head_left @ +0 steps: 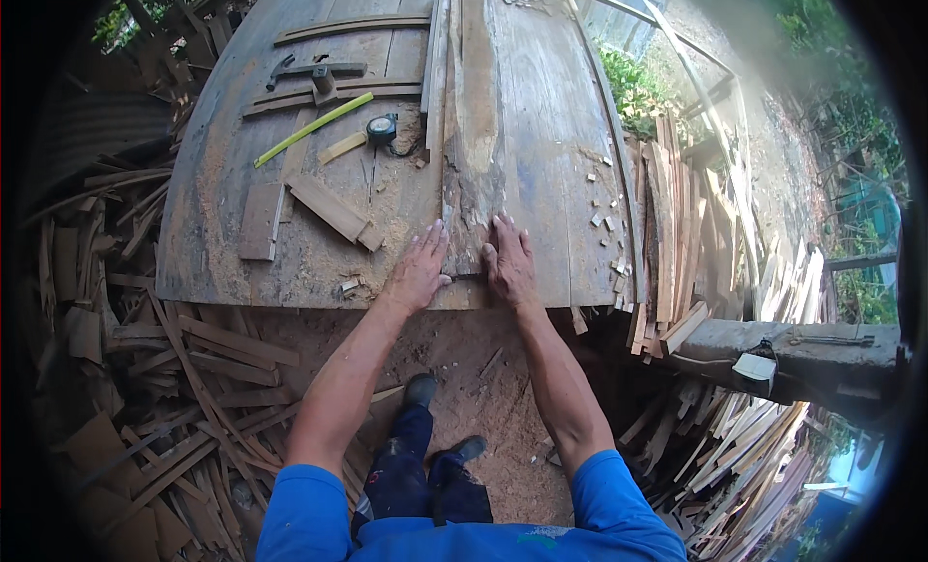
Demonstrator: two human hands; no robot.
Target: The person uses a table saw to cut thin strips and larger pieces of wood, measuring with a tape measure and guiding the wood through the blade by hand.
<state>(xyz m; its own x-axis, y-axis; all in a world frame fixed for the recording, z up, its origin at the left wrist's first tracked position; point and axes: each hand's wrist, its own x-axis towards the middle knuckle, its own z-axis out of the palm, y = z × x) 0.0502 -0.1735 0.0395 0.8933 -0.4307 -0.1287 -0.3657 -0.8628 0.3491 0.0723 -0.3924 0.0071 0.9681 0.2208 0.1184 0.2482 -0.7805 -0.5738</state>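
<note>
A long rough wooden plank (476, 108) runs lengthwise along the middle of a weathered wooden workbench (541, 127). My left hand (420, 267) lies flat on the bench at the plank's near end, fingers spread, on its left side. My right hand (509, 259) presses flat on the plank's near end from the right. Neither hand grips anything.
On the bench's left half lie a hammer (309, 71), a yellow-green ruler (314, 128), a tape measure (382, 129), thin strips and short wood blocks (329, 207) amid sawdust. Small offcuts (604, 214) dot the right edge. Heaps of scrap slats (174, 407) surround the bench.
</note>
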